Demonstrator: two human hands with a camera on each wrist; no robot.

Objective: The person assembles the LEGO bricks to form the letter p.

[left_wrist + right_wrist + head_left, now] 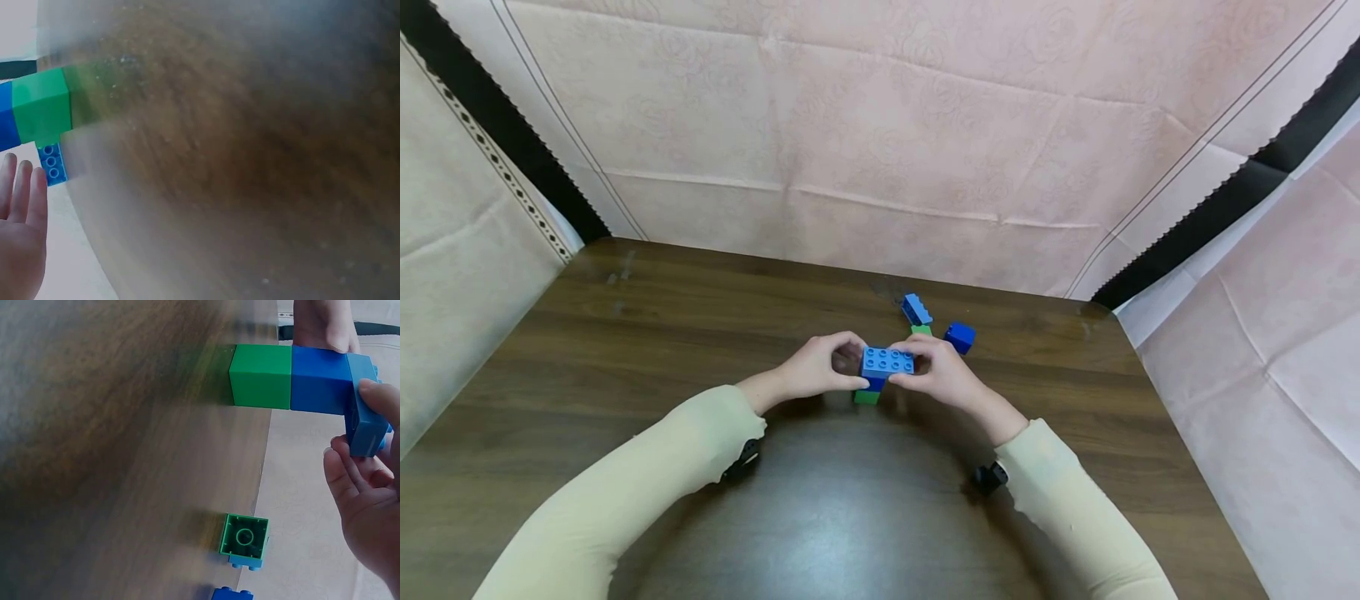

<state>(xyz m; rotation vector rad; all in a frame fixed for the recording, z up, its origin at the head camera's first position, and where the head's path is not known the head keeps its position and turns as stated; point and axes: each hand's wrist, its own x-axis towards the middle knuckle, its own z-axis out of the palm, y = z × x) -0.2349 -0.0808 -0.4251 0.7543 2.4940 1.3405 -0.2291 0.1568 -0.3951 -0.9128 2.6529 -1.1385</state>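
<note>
Your right hand point(942, 373), at three o'clock of the stack, pinches the light-blue brick point(887, 362) between thumb and forefinger; the lower fingers spread beneath its overhanging end. Your left hand point(820, 364), at nine o'clock, arches its thumb and forefinger well apart and grasps the dark-blue middle block point(320, 378), thumb against its side; the forefinger's tip is partly hidden. The left hand's other fingers stretch out nearly straight.

The light-blue brick lies across the top, jutting out toward three o'clock; whether it is pressed fully home cannot be told. Under the middle block, the green base block point(261, 376) stands on your brown wooden table point(820, 508).

Beyond your right hand, at one o'clock of the stack, a second light-blue brick point(916, 309) is joined to a small green block point(244, 537) tipped on its side, its hollow underside showing. At two o'clock sits a lone dark-blue block point(959, 337).

Ahead of you at twelve, a creased pale-pink cloth point(880, 150) hangs behind the table, with black bands point(512, 125) at ten and two.
</note>
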